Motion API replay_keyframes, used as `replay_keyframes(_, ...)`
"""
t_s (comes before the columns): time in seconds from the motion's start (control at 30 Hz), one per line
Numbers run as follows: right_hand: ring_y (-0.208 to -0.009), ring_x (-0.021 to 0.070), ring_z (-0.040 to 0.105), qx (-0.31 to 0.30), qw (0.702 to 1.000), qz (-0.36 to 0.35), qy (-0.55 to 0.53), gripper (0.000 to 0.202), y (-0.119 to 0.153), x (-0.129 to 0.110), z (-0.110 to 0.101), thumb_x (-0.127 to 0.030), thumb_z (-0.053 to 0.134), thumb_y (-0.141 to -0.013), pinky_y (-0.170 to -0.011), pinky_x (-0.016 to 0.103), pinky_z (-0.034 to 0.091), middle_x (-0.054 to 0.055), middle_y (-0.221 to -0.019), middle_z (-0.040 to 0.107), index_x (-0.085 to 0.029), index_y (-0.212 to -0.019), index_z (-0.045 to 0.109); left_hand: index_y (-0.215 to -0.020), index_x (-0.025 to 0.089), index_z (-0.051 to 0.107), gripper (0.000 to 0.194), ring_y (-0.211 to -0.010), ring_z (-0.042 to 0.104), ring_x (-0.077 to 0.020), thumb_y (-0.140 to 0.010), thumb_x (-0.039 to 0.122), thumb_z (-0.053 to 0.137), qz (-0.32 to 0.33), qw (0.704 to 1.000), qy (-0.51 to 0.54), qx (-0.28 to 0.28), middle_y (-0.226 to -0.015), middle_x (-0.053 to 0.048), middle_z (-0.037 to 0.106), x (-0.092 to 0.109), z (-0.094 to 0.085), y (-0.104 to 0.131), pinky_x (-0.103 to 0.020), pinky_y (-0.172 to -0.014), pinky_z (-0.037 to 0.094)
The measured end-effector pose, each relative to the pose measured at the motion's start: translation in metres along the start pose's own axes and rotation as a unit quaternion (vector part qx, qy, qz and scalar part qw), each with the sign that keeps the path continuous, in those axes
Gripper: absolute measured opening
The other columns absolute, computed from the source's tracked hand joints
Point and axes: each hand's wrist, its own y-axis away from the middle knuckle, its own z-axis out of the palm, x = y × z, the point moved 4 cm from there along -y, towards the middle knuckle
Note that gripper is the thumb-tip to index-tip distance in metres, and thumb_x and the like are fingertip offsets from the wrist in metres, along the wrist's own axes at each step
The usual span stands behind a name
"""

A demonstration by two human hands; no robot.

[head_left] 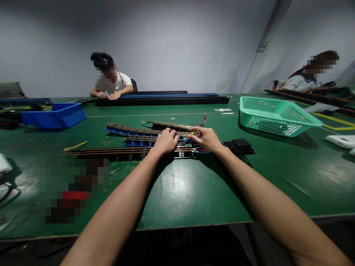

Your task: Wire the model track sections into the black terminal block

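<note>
My left hand point(166, 140) lies over a narrow blue-and-black strip point(140, 141) with copper-coloured rails, its fingers curled down onto it. Just to the right, my right hand point(207, 139) has thumb and forefinger closed around a small yellow piece point(192, 133), apparently a wire end. A second blue-backed strip point(126, 129) fans out behind at the left. Farther back is a short black strip point(173, 126) with a red-tipped lead point(205, 119). Nearest me, a long black strip point(111, 152) runs beneath my wrists, a yellow wire point(76, 146) at its left end.
A blue bin point(55, 116) stands left and a green perforated basket point(277, 116) right on the green table point(177, 195). A black block point(241, 145) lies right of my hands. Long dark bars point(163, 100) lie before a person point(112, 83); another person point(302, 81) sits far right.
</note>
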Motion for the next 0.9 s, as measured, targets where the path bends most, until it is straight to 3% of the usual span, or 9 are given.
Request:
replay_keyframes(0.07, -0.054, 0.0144, 0.054, 0.042, 0.998, 0.014, -0.043, 0.03, -0.001, 0.001, -0.002, -0.047, 0.06, -0.087, -0.056, 0.025, 0.036, -0.001, -0.062, 0.062, -0.022, -0.101, 0.068, -0.118, 0.02, 0.063, 0.033, -0.118, 0.053, -0.027, -0.1, 0.036, 0.041, 0.001, 1.0, -0.001, 0.0, -0.122, -0.011, 0.057, 0.0, 0.0, 0.0, -0.042, -0.097, 0.044)
replay_keyframes(0.13, -0.052, 0.0138, 0.054, 0.121, 0.982, 0.065, -0.133, 0.031, -0.002, 0.007, -0.006, -0.048, 0.05, -0.092, -0.055, 0.025, 0.039, -0.002, -0.061, 0.059, -0.021, -0.102, 0.061, -0.118, 0.02, 0.064, 0.033, -0.118, 0.053, -0.027, -0.1, 0.036, 0.041, 0.002, 1.0, -0.001, 0.0, -0.122, -0.011, 0.057, 0.0, 0.0, 0.0, -0.042, -0.097, 0.045)
replay_keyframes(0.23, -0.047, 0.0114, 0.049, 0.236, 0.914, 0.175, -0.279, 0.04, -0.001, 0.024, -0.011, -0.055, 0.035, -0.095, -0.046, 0.023, 0.039, -0.002, -0.067, 0.059, -0.021, -0.108, 0.051, -0.118, 0.02, 0.064, 0.033, -0.118, 0.053, -0.0269, -0.1, 0.036, 0.041, 0.003, 1.0, -0.001, -0.001, -0.123, -0.011, 0.057, 0.0, 0.0, 0.0, -0.042, -0.097, 0.045)
replay_keyframes(0.3, -0.048, 0.0098, 0.048, 0.266, 0.886, 0.194, -0.326, 0.042, 0.0, 0.03, -0.016, -0.058, 0.042, -0.092, -0.042, 0.022, 0.038, 0.0, -0.081, 0.063, -0.022, -0.112, 0.048, -0.118, 0.021, 0.064, 0.033, -0.117, 0.053, -0.0268, -0.1, 0.036, 0.041, 0.001, 1.0, 0.0, -0.002, -0.123, -0.011, 0.057, -0.001, 0.0, 0.0, -0.042, -0.097, 0.045)
replay_keyframes(0.43, -0.063, 0.0121, 0.058, 0.242, 0.92, 0.083, -0.296, 0.053, 0.007, 0.007, -0.036, -0.049, 0.066, -0.08, -0.052, 0.025, 0.048, 0.006, -0.101, 0.067, -0.022, -0.121, 0.049, -0.117, 0.022, 0.063, 0.032, -0.119, 0.052, -0.0263, -0.1, 0.037, 0.041, -0.005, 1.0, 0.005, -0.005, -0.123, -0.01, 0.057, -0.002, 0.0, 0.0, -0.041, -0.098, 0.044)
replay_keyframes(0.57, -0.064, 0.0136, 0.062, 0.208, 0.951, 0.008, -0.228, 0.062, 0.028, -0.039, -0.063, -0.044, 0.068, -0.081, -0.056, 0.03, 0.053, 0.01, -0.123, 0.063, -0.027, -0.136, 0.044, -0.118, 0.022, 0.063, 0.032, -0.119, 0.052, -0.0265, -0.1, 0.037, 0.041, 0.0, 1.0, 0.007, 0.0, -0.124, -0.01, 0.056, -0.001, 0.001, 0.0, -0.041, -0.099, 0.043)
replay_keyframes(0.67, -0.077, 0.0208, 0.068, 0.165, 0.965, -0.037, -0.201, 0.084, 0.044, -0.067, -0.076, -0.043, 0.073, -0.078, -0.057, 0.033, 0.055, 0.013, -0.14, 0.053, -0.033, -0.149, 0.03, -0.119, 0.022, 0.062, 0.033, -0.119, 0.052, -0.0266, -0.1, 0.037, 0.04, 0.002, 1.0, 0.005, 0.004, -0.123, -0.01, 0.056, -0.001, 0.001, 0.0, -0.041, -0.098, 0.043)
replay_keyframes(0.77, -0.077, 0.0223, 0.069, 0.121, 0.975, -0.067, -0.177, 0.104, 0.058, -0.081, -0.079, -0.041, 0.081, -0.07, -0.055, 0.035, 0.057, 0.012, -0.148, 0.046, -0.039, -0.153, 0.02, -0.119, 0.022, 0.062, 0.033, -0.119, 0.052, -0.0264, -0.1, 0.037, 0.04, -0.001, 1.0, 0.002, 0.0, -0.124, -0.01, 0.056, 0.0, 0.0, 0.001, -0.041, -0.098, 0.043)
replay_keyframes(0.9, -0.064, 0.0163, 0.067, 0.066, 0.97, -0.083, -0.22, 0.108, 0.077, -0.084, -0.072, -0.037, 0.085, -0.067, -0.048, 0.032, 0.057, 0.012, -0.146, 0.048, -0.039, -0.153, 0.019, -0.119, 0.022, 0.062, 0.033, -0.119, 0.051, -0.0261, -0.101, 0.037, 0.04, -0.003, 1.0, 0.002, -0.001, -0.124, -0.01, 0.056, 0.0, -0.001, 0.001, -0.04, -0.099, 0.042)
